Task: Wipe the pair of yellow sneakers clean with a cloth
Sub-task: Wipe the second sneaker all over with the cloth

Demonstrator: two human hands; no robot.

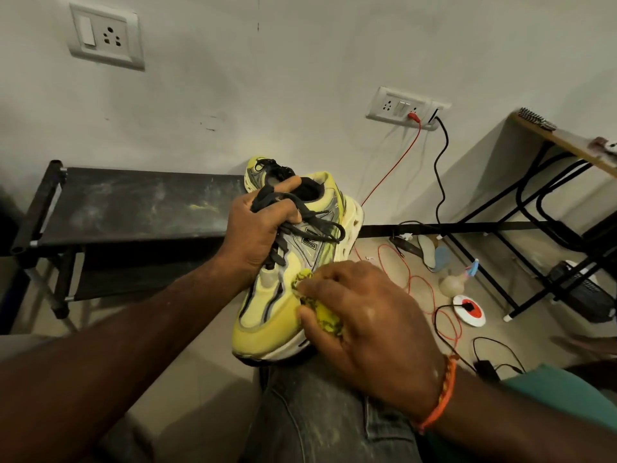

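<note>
A yellow sneaker [267, 315] with dark laces rests toe-down on my jeans-clad knee [317, 412]. My left hand [257, 228] grips it by the laces and tongue. A second yellow sneaker [258, 170] stands behind it on the black shelf, mostly hidden. My right hand [364, 319] holds a crumpled yellow cloth [325, 317] with dark print and presses it against the right side of the front sneaker's toe area. An orange thread band sits on that wrist.
A dusty black shoe rack [133, 208] stands at the left against the wall. Red and black cables [434, 315], a white round plug board [469, 310], insoles and a small bottle lie on the floor at right. A metal-framed desk [551, 202] stands far right.
</note>
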